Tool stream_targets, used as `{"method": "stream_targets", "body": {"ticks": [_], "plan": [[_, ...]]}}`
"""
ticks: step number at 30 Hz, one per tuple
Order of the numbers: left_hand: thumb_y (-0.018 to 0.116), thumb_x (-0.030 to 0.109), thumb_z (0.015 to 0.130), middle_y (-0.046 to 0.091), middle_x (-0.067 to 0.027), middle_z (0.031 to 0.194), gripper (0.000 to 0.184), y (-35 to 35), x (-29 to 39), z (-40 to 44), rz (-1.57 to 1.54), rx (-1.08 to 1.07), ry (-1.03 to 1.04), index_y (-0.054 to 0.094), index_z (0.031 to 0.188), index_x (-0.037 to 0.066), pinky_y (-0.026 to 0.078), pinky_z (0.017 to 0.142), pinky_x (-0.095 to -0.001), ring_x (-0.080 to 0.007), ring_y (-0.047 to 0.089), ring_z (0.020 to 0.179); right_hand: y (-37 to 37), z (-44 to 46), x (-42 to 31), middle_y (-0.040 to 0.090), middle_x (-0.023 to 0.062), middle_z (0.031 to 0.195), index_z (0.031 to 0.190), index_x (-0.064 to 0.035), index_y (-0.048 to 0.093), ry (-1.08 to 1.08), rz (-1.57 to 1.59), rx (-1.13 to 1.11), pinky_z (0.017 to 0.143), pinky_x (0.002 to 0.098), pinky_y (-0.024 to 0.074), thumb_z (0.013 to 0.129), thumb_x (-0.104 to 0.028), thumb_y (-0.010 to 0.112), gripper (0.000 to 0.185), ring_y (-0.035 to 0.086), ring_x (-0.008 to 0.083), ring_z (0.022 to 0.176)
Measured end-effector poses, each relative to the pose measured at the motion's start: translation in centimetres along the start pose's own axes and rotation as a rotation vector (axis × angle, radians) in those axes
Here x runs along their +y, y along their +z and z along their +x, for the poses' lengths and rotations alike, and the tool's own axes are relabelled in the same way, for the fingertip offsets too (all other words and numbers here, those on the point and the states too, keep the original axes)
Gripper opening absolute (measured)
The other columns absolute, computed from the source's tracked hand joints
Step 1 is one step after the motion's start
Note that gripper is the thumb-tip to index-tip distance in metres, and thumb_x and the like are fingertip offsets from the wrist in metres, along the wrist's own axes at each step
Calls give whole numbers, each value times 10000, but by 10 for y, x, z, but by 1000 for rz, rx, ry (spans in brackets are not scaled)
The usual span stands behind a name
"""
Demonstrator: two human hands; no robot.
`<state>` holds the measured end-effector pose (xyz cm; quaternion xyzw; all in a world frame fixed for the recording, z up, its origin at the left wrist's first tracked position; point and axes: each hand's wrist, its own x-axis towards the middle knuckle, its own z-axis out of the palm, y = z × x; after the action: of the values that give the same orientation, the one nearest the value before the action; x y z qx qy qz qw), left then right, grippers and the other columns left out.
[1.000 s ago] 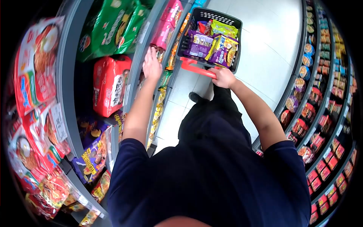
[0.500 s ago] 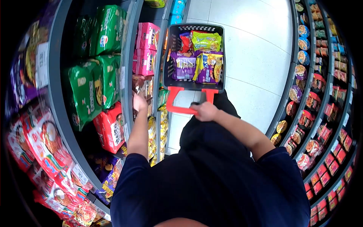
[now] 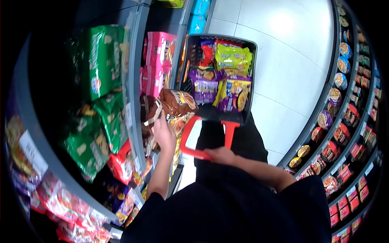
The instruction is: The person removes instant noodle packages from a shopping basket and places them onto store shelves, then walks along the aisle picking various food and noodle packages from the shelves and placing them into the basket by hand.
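Note:
My left hand (image 3: 164, 135) is closed on the end of a brown multipack of instant noodles (image 3: 177, 103), which is out at the shelf's front edge, beside the basket. My right hand (image 3: 222, 155) is wrapped round the red handle (image 3: 187, 137) of a black shopping basket (image 3: 253, 60). Inside the basket lie a lime-green pack (image 3: 233, 57), a red pack (image 3: 206, 54), a purple pack (image 3: 205, 91) and a purple-and-yellow pack (image 3: 235, 94). My left fingertips are partly hidden by the brown pack.
Pink packs (image 3: 160, 60) stand on the left shelf just beyond the brown one. Green packs (image 3: 103, 60) fill a nearer shelf, with red packs (image 3: 123, 162) below. On the right, shelves of noodle cups (image 3: 343, 65) border the pale tiled floor (image 3: 279, 77).
My left hand has drawn the brown multipack off the shelf toward the basket. My right hand stays on the handle. The basket now appears slightly lower and farther right in view.

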<state>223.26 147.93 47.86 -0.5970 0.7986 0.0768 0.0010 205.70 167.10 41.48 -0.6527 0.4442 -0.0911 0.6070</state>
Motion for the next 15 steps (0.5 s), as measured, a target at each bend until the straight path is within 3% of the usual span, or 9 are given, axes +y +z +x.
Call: {"method": "stream_targets", "body": {"ticks": [1,3,5,8,10,15], "plan": [[571,-21,798,512,-161,839,539,-2,9,15,-15,-28,1,504,1331,28,383,735,-391,-333,527,785,2,1,-1,671,136,935,1298,-103,488,35,8,-86,675,383,540,862,-211,603,463,671,294,821],[562,-38,803,530,-171,862,522,7,27,59,-148,82,125,510,1319,16,411,737,-411,-343,546,801,19,-2,13,671,135,918,1300,-84,484,-42,88,-11,676,378,540,889,-170,565,428,672,292,814],[572,-17,848,551,-212,925,378,13,52,97,-253,-55,42,540,1224,-17,440,750,-409,-381,557,872,13,-2,14,657,129,852,1284,-37,485,-78,65,-20,645,369,538,890,-112,544,405,668,285,758],[571,31,878,542,-216,959,343,60,77,151,-284,45,157,503,1204,-52,461,727,-437,-394,544,856,25,-3,20,627,118,787,1268,-4,485,-159,95,77,594,356,522,865,-69,550,414,651,265,699],[579,59,880,546,-216,970,262,106,88,187,-315,93,178,517,1108,-54,457,739,-446,-395,539,863,33,0,24,626,105,766,1284,-10,480,-165,79,58,593,333,523,876,-92,574,427,648,236,686],[589,25,834,557,-153,938,392,189,89,204,-305,56,127,539,1222,0,487,724,-399,-343,591,839,11,8,13,625,94,753,1295,-17,476,-141,140,17,598,309,524,887,-99,579,429,638,215,667]]}}
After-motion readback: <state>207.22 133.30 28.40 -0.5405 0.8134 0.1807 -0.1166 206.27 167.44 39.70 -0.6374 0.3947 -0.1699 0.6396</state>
